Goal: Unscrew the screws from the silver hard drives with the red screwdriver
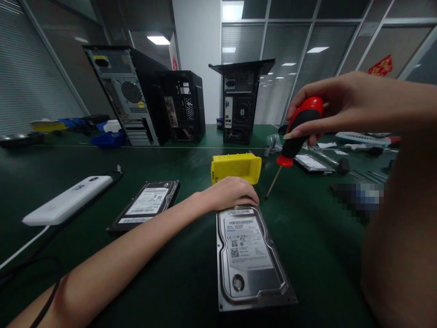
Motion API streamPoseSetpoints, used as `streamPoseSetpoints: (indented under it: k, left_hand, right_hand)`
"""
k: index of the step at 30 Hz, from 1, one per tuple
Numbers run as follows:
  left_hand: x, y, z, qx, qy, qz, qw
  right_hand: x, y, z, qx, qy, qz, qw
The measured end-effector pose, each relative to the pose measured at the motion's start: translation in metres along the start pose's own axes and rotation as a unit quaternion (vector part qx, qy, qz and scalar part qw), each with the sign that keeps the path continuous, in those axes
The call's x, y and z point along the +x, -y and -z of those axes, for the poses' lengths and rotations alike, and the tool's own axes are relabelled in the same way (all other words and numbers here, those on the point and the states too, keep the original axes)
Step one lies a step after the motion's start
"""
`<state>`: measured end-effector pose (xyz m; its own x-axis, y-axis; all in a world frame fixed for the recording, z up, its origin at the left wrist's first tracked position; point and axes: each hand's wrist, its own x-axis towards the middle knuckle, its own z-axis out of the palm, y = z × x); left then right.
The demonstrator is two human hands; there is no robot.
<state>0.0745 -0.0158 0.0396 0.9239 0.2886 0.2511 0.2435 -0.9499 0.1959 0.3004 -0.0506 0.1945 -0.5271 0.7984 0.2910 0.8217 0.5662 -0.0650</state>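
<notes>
**Hard drive on the desk, screwdriver hanging above**

Nearest the camera, a silver hard drive (247, 255) is lying flat on the green desk (317, 255), label side up, its long side running away from the viewer. The left hand (232, 193) is resting palm down on the drive's far end, fingers curled loosely over that edge and gripping nothing else. The right hand (336, 107) is hovering up and to the right, fingers wrapped tight around the red-and-black handle of a screwdriver (297, 134). The tool is tilting, its thin shaft pointing down and left, the tip sitting just beside the drive's far right corner; whether it is touching the desk cannot be told.

Just behind the left hand a yellow tray (235, 167) is standing on the desk. To the left a second hard drive (146, 205) is lying flat, and further left a white box (66, 200) with a cable is sitting near the edge. Another drive (312, 163) is lying beyond the screwdriver. At the back, three computer cases (184, 105) are standing upright.
</notes>
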Motion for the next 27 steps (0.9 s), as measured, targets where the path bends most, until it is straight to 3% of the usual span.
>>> streamPoseSetpoints:
  k: [6,17,27]
  left_hand:
    - [0.002,-0.005,0.002,-0.003,0.010,-0.001,1.000]
    - [-0.001,0.007,-0.005,-0.144,0.002,0.042,0.989]
    - [0.000,0.007,-0.006,-0.193,-0.001,0.051,0.980]
  right_hand:
    - [0.000,0.000,0.000,-0.001,-0.002,0.008,1.000]
    - [-0.001,0.007,0.001,0.040,-0.002,0.005,0.999]
    - [0.004,0.015,-0.003,0.035,0.003,0.014,0.999]
